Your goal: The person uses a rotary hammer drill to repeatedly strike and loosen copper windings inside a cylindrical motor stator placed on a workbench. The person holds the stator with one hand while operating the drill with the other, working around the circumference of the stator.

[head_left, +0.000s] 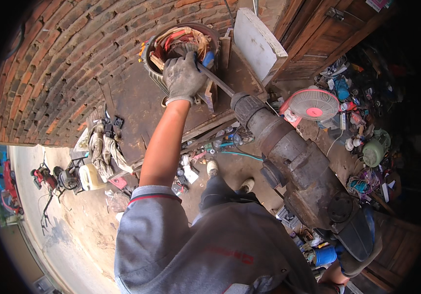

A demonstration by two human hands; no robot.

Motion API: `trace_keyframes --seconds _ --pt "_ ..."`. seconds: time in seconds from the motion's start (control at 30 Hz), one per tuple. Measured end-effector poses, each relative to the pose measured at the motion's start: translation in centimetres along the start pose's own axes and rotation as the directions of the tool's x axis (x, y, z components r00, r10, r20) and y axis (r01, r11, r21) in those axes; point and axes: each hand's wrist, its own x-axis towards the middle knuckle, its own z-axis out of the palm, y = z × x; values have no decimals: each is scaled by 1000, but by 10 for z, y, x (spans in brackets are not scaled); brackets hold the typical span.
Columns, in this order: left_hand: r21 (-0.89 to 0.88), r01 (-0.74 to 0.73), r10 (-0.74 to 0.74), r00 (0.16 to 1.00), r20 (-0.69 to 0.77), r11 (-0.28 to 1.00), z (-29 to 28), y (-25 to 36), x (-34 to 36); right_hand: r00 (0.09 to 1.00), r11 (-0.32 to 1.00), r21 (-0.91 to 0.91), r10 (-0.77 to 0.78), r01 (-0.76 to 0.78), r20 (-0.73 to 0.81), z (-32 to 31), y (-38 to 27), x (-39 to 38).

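A large grey, worn demolition hammer [303, 169] slants across the right side, its chisel bit [218, 81] pointing up and left. My left hand [185, 78], in a dirty grey glove, is closed around the bit near its tip. The tip meets a round, finned motor housing [155, 73], where my glove hides the contact. Inside the housing, reddish copper windings [174, 36] and torn tan insulation show around the rim. At the lower right my gloved right hand [371, 252] grips the hammer's rear handle [355, 242], partly hidden behind it.
The housing stands on a rusty metal-topped table [132, 117] against a brick wall [58, 73]. Behind are a white slab [257, 41] and a wooden door [313, 44]. A pink fan [313, 104] and heaped clutter lie right. Rags [104, 147] hang at the table's left end.
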Motion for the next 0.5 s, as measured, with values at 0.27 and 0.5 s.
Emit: trace_keyframes --seconds 0.27,0.5 --pt "63 59 -68 985 159 996 1 11 5 997 1000 10 17 -17 -81 -6 17 27" --pt "52 189 -193 976 98 981 13 27 10 983 993 -68 -105 96 -147 -16 25 76"
